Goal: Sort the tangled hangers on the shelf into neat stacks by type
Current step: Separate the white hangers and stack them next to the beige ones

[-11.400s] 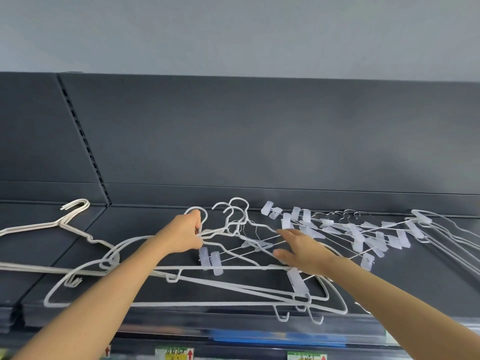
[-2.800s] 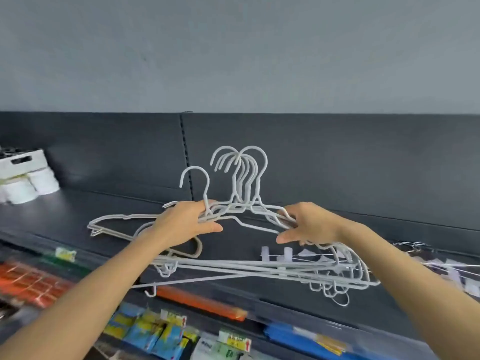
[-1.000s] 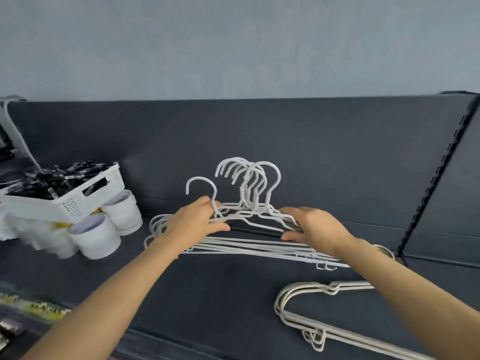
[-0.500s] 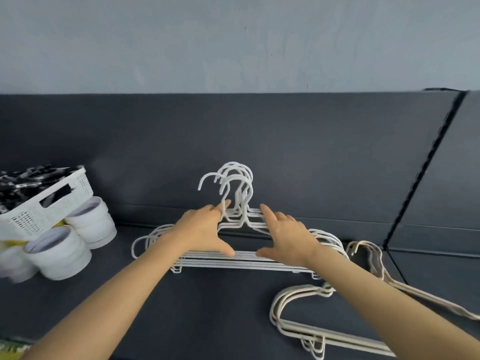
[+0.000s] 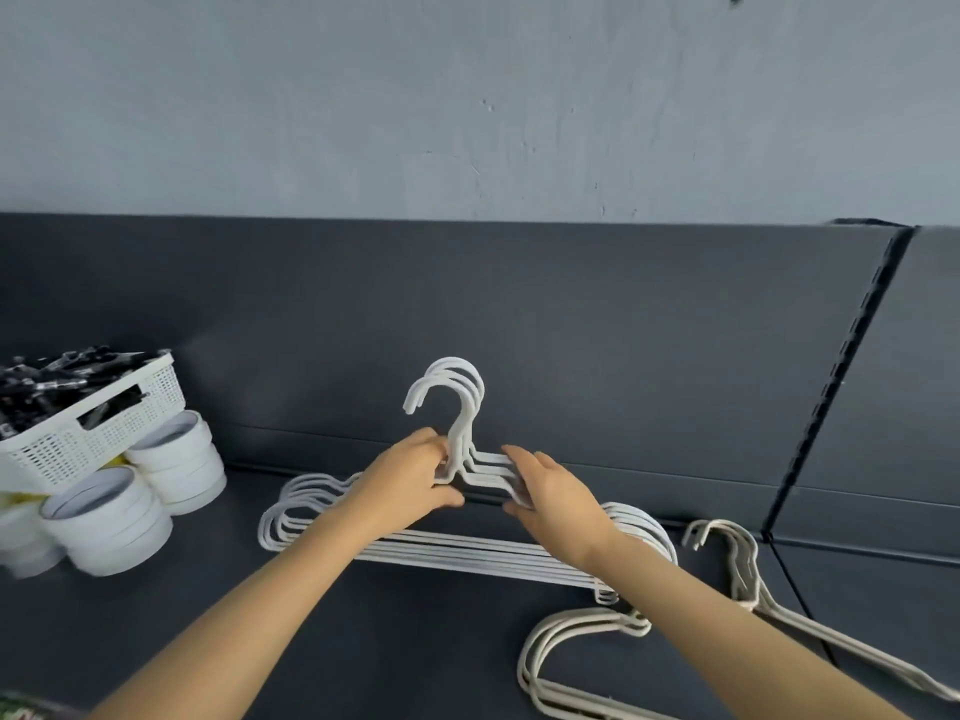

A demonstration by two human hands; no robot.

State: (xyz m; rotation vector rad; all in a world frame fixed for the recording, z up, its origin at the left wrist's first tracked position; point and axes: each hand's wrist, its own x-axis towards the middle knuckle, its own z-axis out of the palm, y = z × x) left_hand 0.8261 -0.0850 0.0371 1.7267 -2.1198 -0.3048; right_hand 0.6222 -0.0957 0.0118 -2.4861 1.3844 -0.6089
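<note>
The left hand (image 5: 415,480) and right hand (image 5: 550,491) are pinching the white hangers (image 5: 467,550) at their necks with closed fingers; they are probably light, stiff, slippery and snag-prone

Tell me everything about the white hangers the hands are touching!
The white hangers are a bunch of thin, smooth hangers that look like plastic, stacked flat on the dark shelf. Their curved hooks line up and rise against the back panel. The left hand and right hand press on the necks from both sides. The rounded shoulders fan out a little at each end.
</note>
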